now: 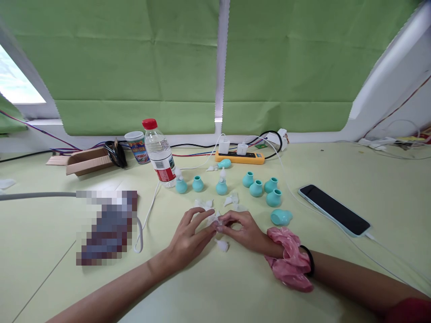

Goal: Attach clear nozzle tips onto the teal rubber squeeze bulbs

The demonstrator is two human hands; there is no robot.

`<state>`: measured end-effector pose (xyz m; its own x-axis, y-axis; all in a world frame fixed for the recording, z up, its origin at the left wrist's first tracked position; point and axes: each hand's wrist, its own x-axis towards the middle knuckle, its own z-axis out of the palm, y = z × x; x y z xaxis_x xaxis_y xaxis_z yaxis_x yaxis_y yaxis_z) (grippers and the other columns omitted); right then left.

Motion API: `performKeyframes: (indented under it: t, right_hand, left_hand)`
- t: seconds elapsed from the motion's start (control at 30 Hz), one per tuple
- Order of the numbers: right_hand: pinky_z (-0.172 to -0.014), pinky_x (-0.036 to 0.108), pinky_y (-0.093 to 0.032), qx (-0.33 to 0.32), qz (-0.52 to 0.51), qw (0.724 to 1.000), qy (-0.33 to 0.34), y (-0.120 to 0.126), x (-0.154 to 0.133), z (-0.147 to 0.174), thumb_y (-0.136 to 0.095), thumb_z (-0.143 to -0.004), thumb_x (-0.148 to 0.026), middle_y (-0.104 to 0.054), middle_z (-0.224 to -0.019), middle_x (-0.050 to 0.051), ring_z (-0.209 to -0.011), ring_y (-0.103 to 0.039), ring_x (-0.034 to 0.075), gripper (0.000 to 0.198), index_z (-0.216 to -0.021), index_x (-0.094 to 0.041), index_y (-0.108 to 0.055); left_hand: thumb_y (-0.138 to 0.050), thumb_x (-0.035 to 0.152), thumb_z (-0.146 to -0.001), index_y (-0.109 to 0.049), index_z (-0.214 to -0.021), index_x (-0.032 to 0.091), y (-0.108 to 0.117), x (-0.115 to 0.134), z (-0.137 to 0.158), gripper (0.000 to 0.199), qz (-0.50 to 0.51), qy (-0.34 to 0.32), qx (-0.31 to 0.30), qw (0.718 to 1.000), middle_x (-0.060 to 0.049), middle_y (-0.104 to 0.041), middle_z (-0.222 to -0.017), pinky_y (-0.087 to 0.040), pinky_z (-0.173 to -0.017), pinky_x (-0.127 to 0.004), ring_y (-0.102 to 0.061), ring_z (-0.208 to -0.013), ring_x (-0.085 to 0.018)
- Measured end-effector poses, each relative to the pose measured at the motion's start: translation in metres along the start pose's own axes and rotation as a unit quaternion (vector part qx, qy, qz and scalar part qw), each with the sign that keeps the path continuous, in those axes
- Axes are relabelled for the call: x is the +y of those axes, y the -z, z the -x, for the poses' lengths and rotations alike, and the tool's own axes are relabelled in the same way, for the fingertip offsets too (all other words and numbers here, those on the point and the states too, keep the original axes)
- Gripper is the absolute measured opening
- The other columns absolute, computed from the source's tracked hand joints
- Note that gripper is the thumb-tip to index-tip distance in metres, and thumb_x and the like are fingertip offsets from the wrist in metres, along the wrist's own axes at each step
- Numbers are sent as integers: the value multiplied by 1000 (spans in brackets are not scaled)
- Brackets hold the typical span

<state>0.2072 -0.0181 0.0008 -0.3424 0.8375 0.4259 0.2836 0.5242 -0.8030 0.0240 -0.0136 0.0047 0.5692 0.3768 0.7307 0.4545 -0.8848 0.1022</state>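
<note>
My left hand (189, 238) and my right hand (246, 230) meet over the table, fingertips pinched together on a small translucent plastic piece (220, 222). Fingers hide most of it, so its exact shape is unclear. A whitish translucent tip (222, 245) lies just below my hands. More translucent pieces (231, 199) are scattered right behind them. Farther back stand teal squeeze bulbs; one bulb (221, 187) and another bulb (181, 186) carry clear tips. An open-necked bulb (198, 183) is between them. Several tipless bulbs (256, 188) are grouped to the right, with one bulb (281, 217) lying on its side.
A water bottle (160, 157) with a red cap stands behind left, near a paper cup (137, 147) and cardboard box (89, 161). An orange power strip (239, 156) sits at the back. A phone (333, 209) with a white cable lies right. A pixelated item (109, 229) is left.
</note>
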Motion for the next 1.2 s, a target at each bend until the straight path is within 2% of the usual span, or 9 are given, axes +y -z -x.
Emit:
performKeyframes:
  t: [0.1, 0.3, 0.37, 0.47, 0.57, 0.77, 0.93, 1.1, 1.2]
  right_hand:
    - [-60, 23, -49, 17, -4, 1000, -9, 0, 0, 0, -59, -71, -31, -62, -74, 3, -66, -59, 13, 17, -77, -15, -57]
    - [-59, 23, -49, 23, -5, 1000, -13, 1, 1, -1, -59, -71, -29, -61, -76, 4, -66, -57, 12, 21, -86, -15, -57]
    - [-59, 22, -49, 15, -2, 1000, -1, 1, 1, -1, -58, -72, -27, -60, -78, 4, -63, -56, 11, 21, -89, -15, -56]
    - [-59, 21, -48, -1, 5, 1000, 25, 1, 0, 0, -56, -74, -25, -59, -79, 3, -62, -54, 10, 19, -91, -16, -54]
    - [-60, 21, -47, -18, 31, 998, 58, 2, -2, 2, -54, -75, -24, -58, -78, 2, -62, -54, 9, 18, -91, -17, -53]
    - [-64, 22, -45, -33, 100, 987, 122, 1, -4, 4, -50, -79, -25, -58, -79, 2, -69, -54, 10, 14, -92, -18, -51]
    - [-69, 23, -45, -36, 130, 970, 204, 1, 0, 4, -49, -80, -20, -59, -84, 3, -81, -54, 11, 9, -88, -18, -51]
    - [-67, 22, -46, -56, 163, 954, 244, 3, 2, 4, -48, -80, -16, -59, -88, 3, -80, -54, 11, 10, -88, -19, -51]
    - [-72, 25, -45, -36, 182, 954, 235, 4, -3, 4, -50, -78, -17, -59, -89, 3, -83, -53, 12, 18, -96, -19, -49]
  left_hand:
    - [-56, 6, -70, -54, -87, 19, 2, 1, 1, 21, 10, -17, 35, 999, -10, -57, -100, -47, -70, -36, -46, -93, -21]
    - [-56, 7, -65, -51, -67, 16, 13, 9, -1, 11, 79, -10, 27, 996, -8, -55, -90, -45, -71, -39, -45, -90, -23]
    - [-55, 9, -66, -51, -70, 16, 15, 9, -3, 10, 87, 25, 18, 996, -8, -53, -92, -44, -72, -40, -45, -91, -23]
    - [-54, 12, -69, -50, -95, 15, 14, 7, -6, 26, 91, 92, -10, 992, -11, -52, -98, -42, -76, -40, -44, -92, -22]
    - [-54, 16, -73, -47, -106, 16, 11, 4, -8, 34, 121, 102, -47, 986, -9, -55, -96, -42, -74, -36, -44, -89, -20]
    - [-54, 22, -74, -54, -96, 16, 10, 2, -9, 22, 146, 126, -82, 978, -7, -57, -85, -42, -70, -33, -45, -82, -19]
    - [-54, 23, -73, -54, -90, 16, 9, 3, -9, 19, 162, 141, -105, 971, -6, -55, -78, -43, -66, -30, -47, -76, -17]
    - [-54, 23, -72, -54, -83, 15, 7, 4, -4, 14, 168, 135, -90, 972, -4, -51, -70, -43, -59, -26, -48, -68, -14]
    - [-55, 23, -70, -54, -81, 15, 7, 4, -4, 14, 153, 145, -64, 975, -4, -50, -69, -42, -57, -25, -48, -65, -14]
